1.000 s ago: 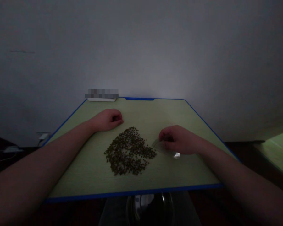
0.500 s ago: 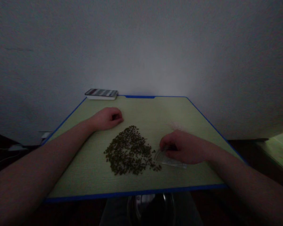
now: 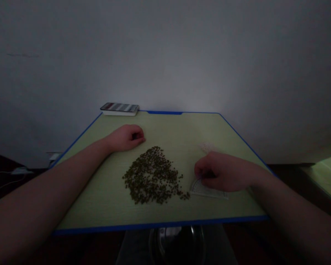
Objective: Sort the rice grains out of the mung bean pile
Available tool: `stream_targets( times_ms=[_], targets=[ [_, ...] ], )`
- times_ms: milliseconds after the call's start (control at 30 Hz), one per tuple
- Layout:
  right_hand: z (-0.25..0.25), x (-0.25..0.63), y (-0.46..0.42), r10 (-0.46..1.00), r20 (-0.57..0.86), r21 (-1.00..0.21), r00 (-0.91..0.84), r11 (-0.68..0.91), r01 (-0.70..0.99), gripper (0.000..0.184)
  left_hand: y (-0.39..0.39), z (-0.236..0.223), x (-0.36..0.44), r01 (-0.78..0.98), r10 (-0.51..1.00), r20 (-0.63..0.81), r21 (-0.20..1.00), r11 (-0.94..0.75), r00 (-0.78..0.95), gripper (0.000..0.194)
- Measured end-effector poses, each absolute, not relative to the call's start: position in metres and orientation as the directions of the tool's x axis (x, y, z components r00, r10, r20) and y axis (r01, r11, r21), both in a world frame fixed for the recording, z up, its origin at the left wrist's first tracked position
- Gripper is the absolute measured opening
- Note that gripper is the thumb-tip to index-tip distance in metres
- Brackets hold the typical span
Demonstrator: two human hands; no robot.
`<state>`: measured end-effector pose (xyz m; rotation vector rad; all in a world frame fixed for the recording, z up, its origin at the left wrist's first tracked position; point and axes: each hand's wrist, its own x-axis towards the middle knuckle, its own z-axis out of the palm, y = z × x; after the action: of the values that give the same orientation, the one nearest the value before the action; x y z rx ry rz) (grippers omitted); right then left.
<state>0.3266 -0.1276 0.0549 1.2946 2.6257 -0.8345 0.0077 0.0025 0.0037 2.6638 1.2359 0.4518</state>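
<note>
A loose pile of small greenish-brown grains (image 3: 151, 176) lies spread over the pale green tabletop (image 3: 99, 206). My right hand (image 3: 220, 171) is closed in a pinch on a clear plastic protractor (image 3: 209, 192), which lies at the table surface just right of the pile, partly covered by the fingers. Beyond the pile, to its upper left, my left hand (image 3: 127, 138) rests on the table with curled fingers; I see nothing in it. Behind my right hand is a small patch of pale grains (image 3: 206, 147), partly hidden by it.
A phone (image 3: 120, 107) lies on a white box (image 3: 120, 113) at the table's far left corner. Blue edging (image 3: 160, 226) runs round the table. Below its near edge, a shiny round bowl (image 3: 178, 243) sits at my lap. A wall (image 3: 165, 55) stands behind the table.
My right hand and the protractor have moved a little to the right, away from the main pile. A few grains now trail off the pile's right side. My left hand stays in place.
</note>
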Motion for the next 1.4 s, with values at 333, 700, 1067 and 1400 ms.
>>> stream_targets(
  times_ms=[333,700,1067,1400],
  targets=[
    [0.056,0.331,-0.128,0.67,-0.355,-0.443,-0.652,0.494,0.748,0.011,0.004,0.002,0.007,0.71,0.761,0.208,0.275,-0.648,0.614,0.027],
    [0.045,0.33,-0.114,0.844,-0.223,-0.402,-0.487,0.376,0.835,0.014,0.004,0.003,0.008,0.705,0.754,0.21,0.265,-0.657,0.623,0.027],
    [0.041,0.317,-0.118,0.795,-0.171,-0.422,-0.583,0.475,0.772,0.027,0.002,0.004,0.008,0.71,0.761,0.206,0.274,-0.649,0.616,0.028],
    [0.051,0.329,-0.12,0.746,-0.291,-0.401,-0.599,0.473,0.784,0.021,0.004,0.002,0.007,0.714,0.763,0.203,0.269,-0.646,0.613,0.028]
  ],
)
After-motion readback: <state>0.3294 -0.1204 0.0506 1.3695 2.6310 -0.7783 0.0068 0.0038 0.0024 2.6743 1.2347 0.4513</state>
